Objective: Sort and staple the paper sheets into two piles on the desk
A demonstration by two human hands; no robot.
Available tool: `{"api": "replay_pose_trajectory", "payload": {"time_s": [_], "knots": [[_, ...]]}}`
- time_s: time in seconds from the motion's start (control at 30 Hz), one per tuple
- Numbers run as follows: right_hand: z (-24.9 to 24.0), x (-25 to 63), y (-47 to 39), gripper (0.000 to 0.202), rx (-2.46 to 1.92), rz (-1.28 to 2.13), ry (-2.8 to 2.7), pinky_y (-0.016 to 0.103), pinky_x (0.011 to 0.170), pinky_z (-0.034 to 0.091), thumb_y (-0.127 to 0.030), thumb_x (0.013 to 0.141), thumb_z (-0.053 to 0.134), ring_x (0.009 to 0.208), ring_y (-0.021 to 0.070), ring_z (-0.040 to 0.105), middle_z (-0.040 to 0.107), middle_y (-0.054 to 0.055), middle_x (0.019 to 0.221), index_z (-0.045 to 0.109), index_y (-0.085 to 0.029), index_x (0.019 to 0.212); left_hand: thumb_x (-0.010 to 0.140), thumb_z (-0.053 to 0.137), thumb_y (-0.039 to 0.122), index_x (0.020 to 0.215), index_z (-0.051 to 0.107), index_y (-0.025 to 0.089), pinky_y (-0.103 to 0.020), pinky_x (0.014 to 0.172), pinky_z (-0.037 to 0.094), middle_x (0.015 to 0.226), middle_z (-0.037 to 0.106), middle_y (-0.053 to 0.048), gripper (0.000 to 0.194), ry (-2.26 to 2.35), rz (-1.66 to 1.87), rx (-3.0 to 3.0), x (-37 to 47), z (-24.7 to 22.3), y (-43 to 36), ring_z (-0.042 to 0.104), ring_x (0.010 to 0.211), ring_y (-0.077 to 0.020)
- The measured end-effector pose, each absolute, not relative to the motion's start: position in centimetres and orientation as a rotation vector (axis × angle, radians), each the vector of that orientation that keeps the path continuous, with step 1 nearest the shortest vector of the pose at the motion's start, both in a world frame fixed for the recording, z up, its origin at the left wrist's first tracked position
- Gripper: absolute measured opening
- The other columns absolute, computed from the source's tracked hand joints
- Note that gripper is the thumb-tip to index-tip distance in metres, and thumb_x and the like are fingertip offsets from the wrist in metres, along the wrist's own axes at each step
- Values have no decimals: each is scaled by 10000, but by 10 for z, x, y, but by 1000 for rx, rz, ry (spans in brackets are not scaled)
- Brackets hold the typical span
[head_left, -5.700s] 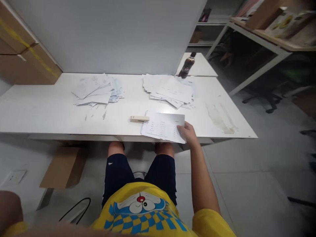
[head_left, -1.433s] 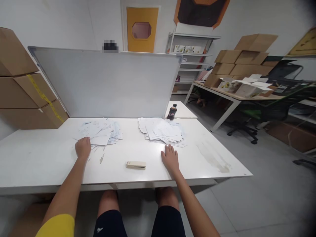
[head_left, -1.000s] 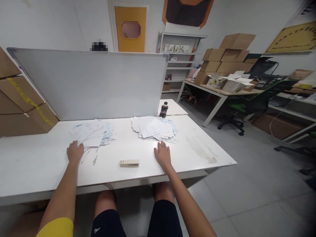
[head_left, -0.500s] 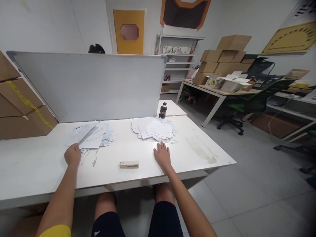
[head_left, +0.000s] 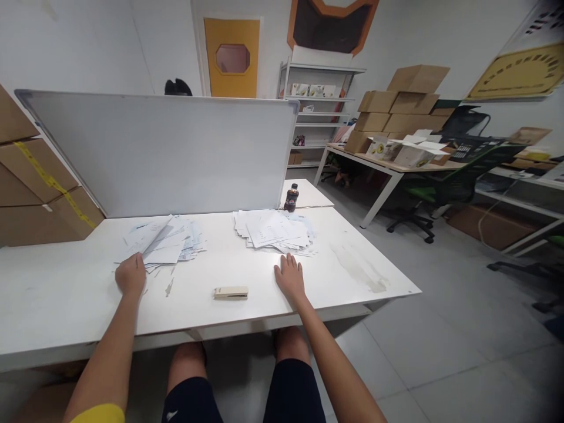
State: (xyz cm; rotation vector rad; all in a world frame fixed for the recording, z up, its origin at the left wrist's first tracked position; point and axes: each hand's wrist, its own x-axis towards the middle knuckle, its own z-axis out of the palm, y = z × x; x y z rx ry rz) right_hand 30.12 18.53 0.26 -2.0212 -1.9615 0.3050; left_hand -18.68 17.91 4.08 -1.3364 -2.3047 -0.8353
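My left hand [head_left: 131, 275] is closed on the near edge of a paper sheet [head_left: 155, 236], which lifts and bends at the top of the left paper pile [head_left: 187, 241]. The fingertips are partly hidden from me. My right hand [head_left: 289, 276] lies flat on the white table [head_left: 194, 317] with its fingers apart, holding nothing. Just beyond those fingers is the right paper pile [head_left: 273, 229], untouched by them as far as I can see. A cream stapler [head_left: 231, 292] lies on the table between my two hands.
A whiteboard [head_left: 176, 155] stands along the table's back edge. Cardboard boxes [head_left: 48, 182] are stacked at the left end. A dark drink bottle [head_left: 291, 197] stands behind the right pile. Another desk [head_left: 383, 161] with boxes and an office chair [head_left: 445, 176] are on the right.
The sheet in my left hand is raised and bent a little more upright than before. My right hand and the stapler have stayed in place.
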Motion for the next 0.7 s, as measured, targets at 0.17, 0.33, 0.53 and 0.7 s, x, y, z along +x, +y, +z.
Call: {"api": "replay_pose_trajectory", "payload": {"time_s": [0.17, 0.33, 0.53, 0.7], "knots": [[1, 302, 186, 613, -2026, 298, -1961, 418, 1168, 58, -394, 957, 245, 1475, 252, 144, 212, 150, 1592, 330, -83, 1478, 942, 381, 355, 1027, 678, 108, -299, 765, 371, 785, 589, -60, 396, -2348, -860, -1306, -186, 42, 179, 504, 805, -203], [0, 302, 187, 606, -2014, 305, -1952, 413, 1170, 55, -389, 954, 259, 1475, 249, 146, 217, 150, 1590, 342, -85, 1472, 928, 407, 353, 998, 675, 124, -308, 782, 382, 806, 606, -60, 360, -2327, -908, -1291, -184, 41, 179, 518, 822, -209], [2, 302, 186, 611, -1998, 340, -1941, 424, 1175, 53, -395, 958, 256, 1478, 259, 135, 213, 155, 1591, 335, -81, 1476, 918, 405, 348, 857, 627, 126, -288, 746, 390, 773, 586, -47, 320, -2324, -1142, -1203, -172, 43, 167, 498, 766, -174], [15, 307, 179, 638, -1962, 267, -1829, 381, 1133, 247, -353, 946, 295, 1403, 277, 331, 88, 190, 1608, 230, -55, 1506, 930, 320, 322, 702, 514, 174, -314, 685, 394, 663, 501, -21, 334, -2420, -1413, -729, -147, 55, 138, 429, 681, -159]]}}
